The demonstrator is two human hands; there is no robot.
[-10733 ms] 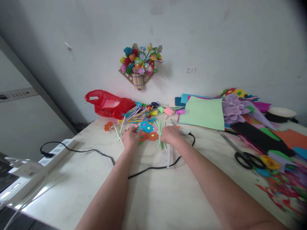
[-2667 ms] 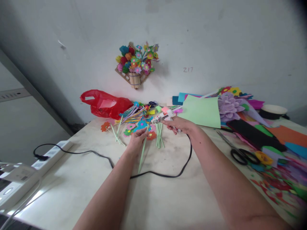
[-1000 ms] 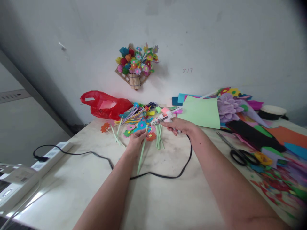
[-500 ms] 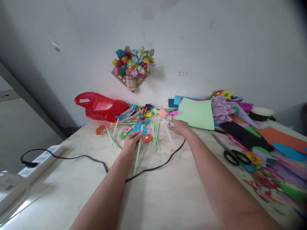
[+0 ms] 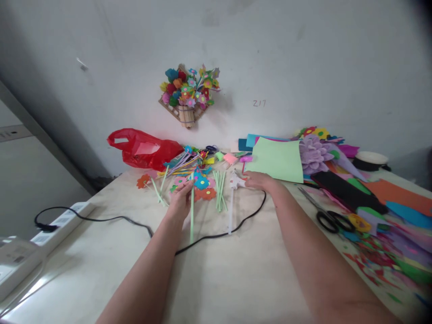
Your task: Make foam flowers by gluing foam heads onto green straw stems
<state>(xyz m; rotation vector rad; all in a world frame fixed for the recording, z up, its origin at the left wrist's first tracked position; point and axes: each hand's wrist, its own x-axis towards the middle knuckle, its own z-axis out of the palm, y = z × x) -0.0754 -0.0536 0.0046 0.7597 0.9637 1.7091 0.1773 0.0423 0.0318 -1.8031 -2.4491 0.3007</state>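
Note:
My left hand point(image 5: 182, 198) pinches a pale green strip point(image 5: 192, 216) near its upper end; the rest of the strip points toward me. Just beyond those fingers lie cut-out foam flowers, with a blue one point(image 5: 201, 182) on top and an orange one point(image 5: 206, 194) below. To the right, my right hand point(image 5: 258, 180) is closed on a white glue gun point(image 5: 237, 181). A translucent glue stick point(image 5: 231, 211) sticks out of the gun toward me. Between the hands is a bunch of pale green strips point(image 5: 220, 191).
Black-handled scissors point(image 5: 326, 216) and colourful scraps point(image 5: 374, 254) lie at the right. Behind them are a green foam sheet point(image 5: 278, 159) and a lilac flower point(image 5: 315, 155). A red bag point(image 5: 141, 150) sits back left. A black cable point(image 5: 216, 236) runs from the power strip point(image 5: 64, 225).
The glue gun has turned so its glue stick points straight toward me instead of slanting right. My left hand has shifted slightly left with the green strip, which now stands more upright in view.

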